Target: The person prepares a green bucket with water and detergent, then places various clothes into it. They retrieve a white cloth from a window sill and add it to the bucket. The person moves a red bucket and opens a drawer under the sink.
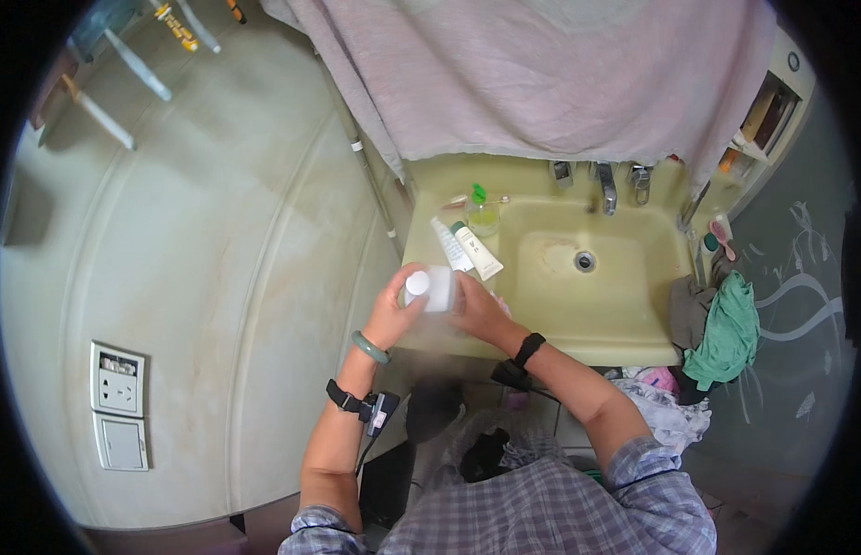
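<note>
Between both hands I hold a white bottle (441, 288) with a round white cap (417, 283), above the left part of a yellow washbasin counter (430, 336). My left hand (392, 309) grips it at the cap end. The fingers of my right hand (480, 305) close on its other end, partly blurred. Just beyond the bottle lie two squeeze tubes: one white (450, 243), one cream with a green cap (479, 253). Behind them stands a clear pump bottle (482, 216) with a green top. A toothbrush (500, 199) lies by it.
The basin (604, 298) has a chrome faucet (607, 187) between two handles. Over its back hangs a pink cloth (541, 76). Green cloth (725, 333) drapes over the right edge, near a pink hairbrush (722, 236). Toothbrushes (139, 66) and a wall socket (118, 388) are on the left wall.
</note>
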Motion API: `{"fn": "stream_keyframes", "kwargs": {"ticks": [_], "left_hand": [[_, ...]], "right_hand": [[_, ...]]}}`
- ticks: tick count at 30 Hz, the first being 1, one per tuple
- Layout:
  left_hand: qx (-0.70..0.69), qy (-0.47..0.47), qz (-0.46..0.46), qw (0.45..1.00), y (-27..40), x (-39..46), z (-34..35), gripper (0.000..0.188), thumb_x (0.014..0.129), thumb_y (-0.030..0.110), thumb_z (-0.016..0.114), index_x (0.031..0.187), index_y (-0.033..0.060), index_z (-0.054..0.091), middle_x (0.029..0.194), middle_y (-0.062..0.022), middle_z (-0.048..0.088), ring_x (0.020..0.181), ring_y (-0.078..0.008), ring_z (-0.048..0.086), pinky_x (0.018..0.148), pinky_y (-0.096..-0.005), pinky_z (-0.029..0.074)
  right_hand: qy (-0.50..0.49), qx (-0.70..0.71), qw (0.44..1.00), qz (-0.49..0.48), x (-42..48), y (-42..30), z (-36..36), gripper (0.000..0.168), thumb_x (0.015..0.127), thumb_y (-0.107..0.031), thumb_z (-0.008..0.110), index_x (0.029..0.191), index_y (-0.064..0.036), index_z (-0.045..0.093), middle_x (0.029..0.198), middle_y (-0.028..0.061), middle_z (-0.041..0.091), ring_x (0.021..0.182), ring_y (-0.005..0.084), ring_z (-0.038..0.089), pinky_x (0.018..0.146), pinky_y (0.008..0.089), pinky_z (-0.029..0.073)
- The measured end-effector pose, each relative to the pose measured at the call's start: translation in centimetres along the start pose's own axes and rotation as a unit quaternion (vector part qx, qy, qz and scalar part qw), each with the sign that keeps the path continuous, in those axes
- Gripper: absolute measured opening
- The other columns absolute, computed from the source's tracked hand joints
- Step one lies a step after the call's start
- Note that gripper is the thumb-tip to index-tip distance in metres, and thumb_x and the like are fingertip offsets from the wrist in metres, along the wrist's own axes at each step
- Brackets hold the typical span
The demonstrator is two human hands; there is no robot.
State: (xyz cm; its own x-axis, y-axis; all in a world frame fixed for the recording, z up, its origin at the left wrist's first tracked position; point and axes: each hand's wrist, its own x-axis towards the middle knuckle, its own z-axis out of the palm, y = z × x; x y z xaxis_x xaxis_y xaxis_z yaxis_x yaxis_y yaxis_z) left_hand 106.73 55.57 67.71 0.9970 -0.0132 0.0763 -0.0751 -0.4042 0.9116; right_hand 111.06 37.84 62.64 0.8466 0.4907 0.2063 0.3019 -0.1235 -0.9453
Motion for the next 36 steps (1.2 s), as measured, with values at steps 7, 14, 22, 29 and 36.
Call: {"fn": "stream_keyframes", "kwargs": {"ticks": [7,14,22,29,36], "left_hand": [[0.099,0.080,0.022,0.992,-1.3,2.3,0.6,0.039,0.073,0.011,0.070,0.109,0.0042,0.056,0.101,-0.0086,0.055,0.095,-0.0196,0.053,0.083,-0.0297,0.042],[0.108,0.042,0.010,0.993,-0.5,3.9,0.2,0.036,0.075,0.013,0.068,0.109,0.0031,0.057,0.098,-0.0087,0.058,0.093,-0.0198,0.055,0.082,-0.0300,0.044],[0.123,0.049,0.040,0.990,-1.7,4.7,1.6,0.041,0.077,0.011,0.064,0.115,0.0027,0.052,0.115,-0.0130,0.051,0.104,-0.0247,0.051,0.086,-0.0318,0.042],[0.201,0.131,0.124,0.963,-3.1,1.9,1.4,0.057,0.076,0.011,0.064,0.126,0.0009,0.039,0.125,-0.0176,0.042,0.116,-0.0285,0.041,0.099,-0.0359,0.032],[0.097,0.180,0.131,0.970,-1.0,-7.5,5.4,0.054,0.083,0.009,0.056,0.131,0.0016,0.032,0.126,-0.0152,0.042,0.114,-0.0243,0.043,0.097,-0.0376,0.032]], "right_hand": [[-0.008,0.051,0.998,-0.019,1.5,6.6,2.2,0.046,0.068,-0.017,0.070,0.101,0.000,0.044,0.086,0.0124,0.051,0.080,0.0233,0.052,0.069,0.0354,0.043],[-0.017,0.066,0.998,0.017,2.1,6.7,1.8,0.051,0.067,-0.015,0.071,0.105,0.002,0.042,0.092,0.0150,0.052,0.088,0.0246,0.052,0.076,0.0359,0.043],[0.006,-0.022,0.999,0.023,1.1,6.7,1.3,0.055,0.069,-0.020,0.070,0.112,0.000,0.042,0.102,0.0171,0.054,0.096,0.0314,0.053,0.083,0.0384,0.041],[0.126,-0.102,0.987,-0.003,-7.4,3.4,0.6,0.058,0.075,-0.026,0.065,0.124,-0.005,0.042,0.111,0.0147,0.055,0.104,0.0287,0.053,0.090,0.0379,0.041],[0.058,0.063,0.972,0.219,-25.0,4.5,-2.1,0.037,0.084,-0.023,0.059,0.115,-0.004,0.050,0.111,0.0127,0.057,0.101,0.0219,0.056,0.084,0.0323,0.045]]}}
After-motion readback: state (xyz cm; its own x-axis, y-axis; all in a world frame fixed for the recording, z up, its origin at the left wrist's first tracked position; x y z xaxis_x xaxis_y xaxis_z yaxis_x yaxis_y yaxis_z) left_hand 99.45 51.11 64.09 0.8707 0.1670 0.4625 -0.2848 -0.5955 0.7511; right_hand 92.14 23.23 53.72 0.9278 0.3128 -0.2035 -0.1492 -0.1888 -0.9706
